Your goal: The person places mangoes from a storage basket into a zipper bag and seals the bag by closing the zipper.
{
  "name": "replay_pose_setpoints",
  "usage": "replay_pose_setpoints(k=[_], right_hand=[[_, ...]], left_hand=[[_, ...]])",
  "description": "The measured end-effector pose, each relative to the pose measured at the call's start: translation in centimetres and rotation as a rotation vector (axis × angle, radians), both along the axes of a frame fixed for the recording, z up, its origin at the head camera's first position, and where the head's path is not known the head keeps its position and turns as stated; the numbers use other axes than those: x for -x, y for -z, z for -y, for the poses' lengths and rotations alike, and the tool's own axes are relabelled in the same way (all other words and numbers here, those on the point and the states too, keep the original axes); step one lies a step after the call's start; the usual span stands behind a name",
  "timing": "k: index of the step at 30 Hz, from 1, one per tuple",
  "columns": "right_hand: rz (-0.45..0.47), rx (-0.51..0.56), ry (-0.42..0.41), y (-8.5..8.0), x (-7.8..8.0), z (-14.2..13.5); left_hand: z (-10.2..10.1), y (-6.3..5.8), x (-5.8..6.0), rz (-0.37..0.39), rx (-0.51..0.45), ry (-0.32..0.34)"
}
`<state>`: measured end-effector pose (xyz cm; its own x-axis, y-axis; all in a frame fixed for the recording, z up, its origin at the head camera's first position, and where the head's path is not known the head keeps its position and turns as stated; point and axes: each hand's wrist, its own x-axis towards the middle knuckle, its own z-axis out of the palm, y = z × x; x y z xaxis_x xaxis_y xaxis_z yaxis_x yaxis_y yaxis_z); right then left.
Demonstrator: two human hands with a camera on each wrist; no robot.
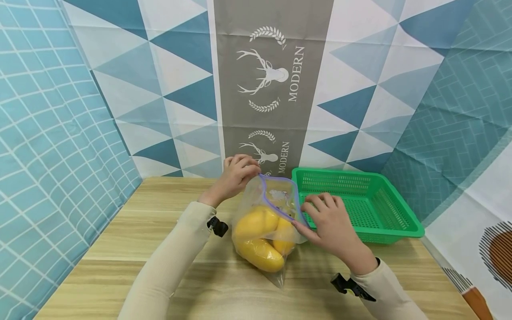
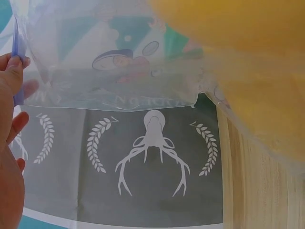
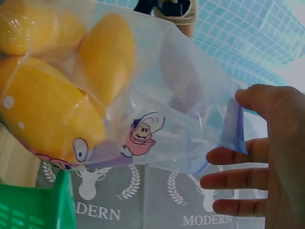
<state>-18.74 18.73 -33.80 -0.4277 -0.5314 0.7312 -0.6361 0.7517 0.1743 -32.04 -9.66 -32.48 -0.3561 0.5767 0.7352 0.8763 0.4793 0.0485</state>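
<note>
A clear zip bag (image 1: 246, 202) with a purple rim stands on the table, its mouth spread wide. Several yellow mangoes (image 1: 262, 254) lie inside it; the right wrist view shows three mangoes (image 3: 108, 59) through the plastic, beside a printed cartoon figure. My left hand (image 1: 238, 173) pinches the far left corner of the rim, thumb against the purple strip (image 2: 18, 52) in the left wrist view. On the near right, my right hand (image 1: 334, 224) pinches the opposite edge between thumb and index finger, the other fingers held apart from the bag.
A green plastic basket (image 1: 394, 209) with perforated walls stands right behind the bag, close to my right hand. The wooden table (image 1: 132, 222) meets a patterned backdrop (image 1: 180, 89) at its far edge. Black straps with small mounts (image 1: 218, 226) sit at both wrists.
</note>
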Motion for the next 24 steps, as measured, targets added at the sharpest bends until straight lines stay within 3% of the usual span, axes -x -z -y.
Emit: replay_pose_setpoints(k=[13,24], right_hand=[[-0.035,0.027,-0.083,0.9,0.7,0.9],[-0.053,0.031,-0.073,1.2,1.0,1.3]], left_hand=[[0.2,-0.1,-0.3,0.013,0.000,-0.022],[0.6,0.3,-0.3,0.018,-0.010,-0.039]])
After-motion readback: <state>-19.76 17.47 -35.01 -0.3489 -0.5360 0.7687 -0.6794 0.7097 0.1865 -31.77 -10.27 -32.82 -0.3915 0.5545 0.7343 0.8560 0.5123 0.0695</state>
